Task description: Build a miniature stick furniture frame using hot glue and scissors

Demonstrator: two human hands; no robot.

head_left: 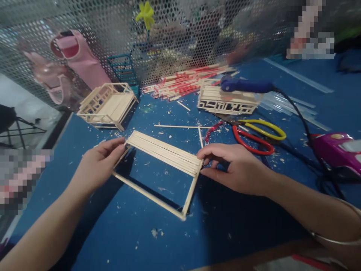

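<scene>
A rectangular frame of thin wooden sticks [165, 153] is held by its two short sides over the blue table. Several sticks lie side by side across its far part, and the near part is an open gap. My left hand [98, 162] pinches the left side near the far corner. On the opposite side, my right hand [229, 165] grips the edge between thumb and fingers. Just beyond the frame lie a loose stick [180, 127] and a shorter one [200, 136], beside a red curled strip [213, 131].
Two small stick-built furniture models, a bench [109, 105] and another [228, 99], stand behind. Scissors [254, 135] with red and yellow handles lie right, near a blue glue gun [248, 84] and its cord. Bundled sticks [183, 82] lie by the mesh screen [175, 37].
</scene>
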